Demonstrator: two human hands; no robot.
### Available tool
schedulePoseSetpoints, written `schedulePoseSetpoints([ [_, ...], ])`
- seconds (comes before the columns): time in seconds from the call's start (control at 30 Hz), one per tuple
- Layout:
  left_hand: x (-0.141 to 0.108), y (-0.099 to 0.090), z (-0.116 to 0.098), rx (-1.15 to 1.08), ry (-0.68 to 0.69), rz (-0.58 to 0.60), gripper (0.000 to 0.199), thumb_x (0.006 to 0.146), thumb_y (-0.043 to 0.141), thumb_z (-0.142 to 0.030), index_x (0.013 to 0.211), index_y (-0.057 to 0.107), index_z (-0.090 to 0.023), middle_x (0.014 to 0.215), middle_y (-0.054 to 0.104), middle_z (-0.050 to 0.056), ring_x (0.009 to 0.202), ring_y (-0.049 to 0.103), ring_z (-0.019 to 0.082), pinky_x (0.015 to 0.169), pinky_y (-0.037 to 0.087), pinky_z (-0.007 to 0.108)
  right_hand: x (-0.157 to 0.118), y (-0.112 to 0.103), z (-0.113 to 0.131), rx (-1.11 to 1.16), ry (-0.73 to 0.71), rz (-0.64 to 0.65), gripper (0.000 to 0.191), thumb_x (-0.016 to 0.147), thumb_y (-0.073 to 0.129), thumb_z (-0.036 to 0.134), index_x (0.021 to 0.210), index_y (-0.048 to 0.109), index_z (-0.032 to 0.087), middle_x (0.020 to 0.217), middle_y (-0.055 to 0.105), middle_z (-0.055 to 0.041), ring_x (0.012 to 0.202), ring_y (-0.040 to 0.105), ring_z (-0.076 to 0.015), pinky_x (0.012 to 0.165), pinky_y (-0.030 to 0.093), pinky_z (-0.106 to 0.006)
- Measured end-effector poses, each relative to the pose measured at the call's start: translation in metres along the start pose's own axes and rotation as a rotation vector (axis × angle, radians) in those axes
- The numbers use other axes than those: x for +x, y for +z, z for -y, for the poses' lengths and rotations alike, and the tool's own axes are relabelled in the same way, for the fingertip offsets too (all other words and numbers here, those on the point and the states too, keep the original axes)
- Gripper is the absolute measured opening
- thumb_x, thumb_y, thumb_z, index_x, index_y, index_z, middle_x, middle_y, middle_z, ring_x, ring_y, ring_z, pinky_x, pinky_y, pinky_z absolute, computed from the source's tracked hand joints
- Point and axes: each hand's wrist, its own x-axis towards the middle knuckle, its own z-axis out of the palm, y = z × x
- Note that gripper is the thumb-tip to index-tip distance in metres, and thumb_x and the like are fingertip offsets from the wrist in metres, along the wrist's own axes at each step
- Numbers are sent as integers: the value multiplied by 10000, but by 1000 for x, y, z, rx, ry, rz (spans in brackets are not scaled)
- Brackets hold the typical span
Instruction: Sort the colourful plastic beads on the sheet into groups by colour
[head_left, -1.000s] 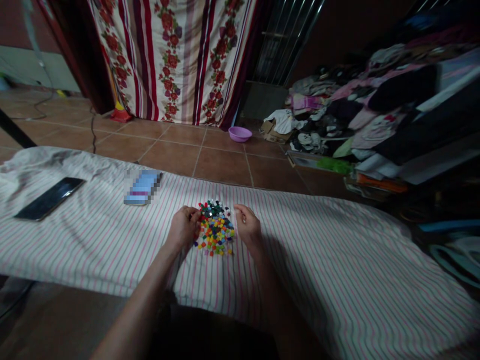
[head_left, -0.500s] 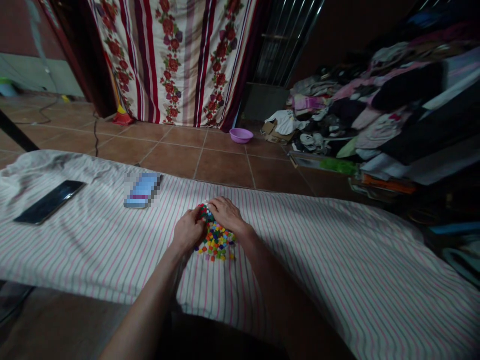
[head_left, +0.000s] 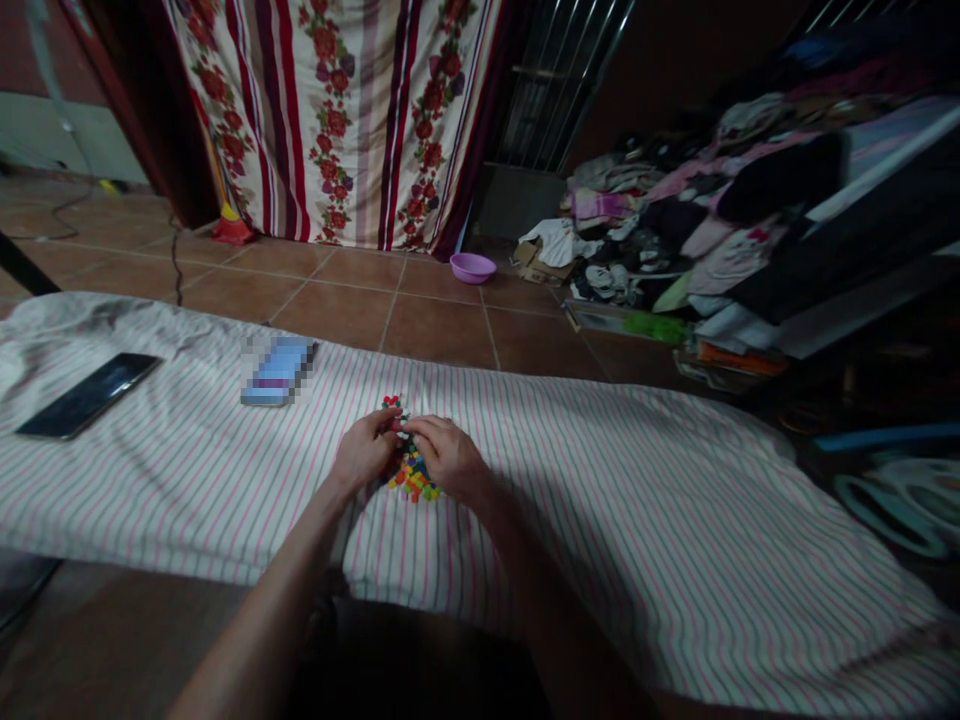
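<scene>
A pile of small coloured cubes [head_left: 411, 482] lies on the striped cloth in front of me, in yellow, orange, green, blue and other colours. Over its far part, my left hand [head_left: 366, 450] and my right hand [head_left: 448, 455] come together, their fingertips nearly touching. Both have bent fingers pinched close around something small and reddish, too small to name. Just beyond the fingertips sit a few red cubes [head_left: 391, 401]. Part of the pile is hidden beneath the hands.
The striped cloth [head_left: 637, 500] covers a long surface. On its left lie a dark phone [head_left: 88, 396] and a phone with a blurred-out screen [head_left: 279, 370]. Behind are a tiled floor, a purple basin [head_left: 472, 267], a flowered curtain [head_left: 367, 120] and heaped clothes [head_left: 675, 220].
My right hand has drawn back from lying spread over the far cubes, its fingers now pinched beside my left fingertips. Red cubes beyond the hands are uncovered. The whole view has shifted slightly.
</scene>
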Motion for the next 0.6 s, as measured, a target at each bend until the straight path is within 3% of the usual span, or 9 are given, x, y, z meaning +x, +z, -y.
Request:
schedulePoseSetpoints([
  [0.13, -10, -10, -7, -2, 20, 54, 466, 772, 470, -177, 1203, 645, -205, 1150, 713, 39, 983, 667, 168, 892, 507, 289, -24, 0, 6, -4, -33, -130, 275, 874, 451, 100, 948, 700, 190, 948, 716, -70, 938, 641, -190, 898, 503, -353],
  [0.33, -11, -20, -10, 10, 41, 43, 435, 766, 459, -146, 1128, 689, -224, 1081, 734, 21, 976, 666, 168, 906, 507, 301, -48, -4, -10, 13, 141, -332, 238, 865, 498, 164, 914, 727, 208, 1076, 690, -90, 1027, 644, -202, 913, 531, -361],
  [0.6, 7, -12, 4, 253, 21, -156, 428, 860, 398, -212, 1217, 633, -188, 1243, 606, 96, 985, 647, 160, 916, 502, 290, -54, -7, -39, 29, 263, -335, 263, 824, 476, 155, 944, 707, 187, 1010, 669, -96, 926, 654, -194, 769, 578, -311],
])
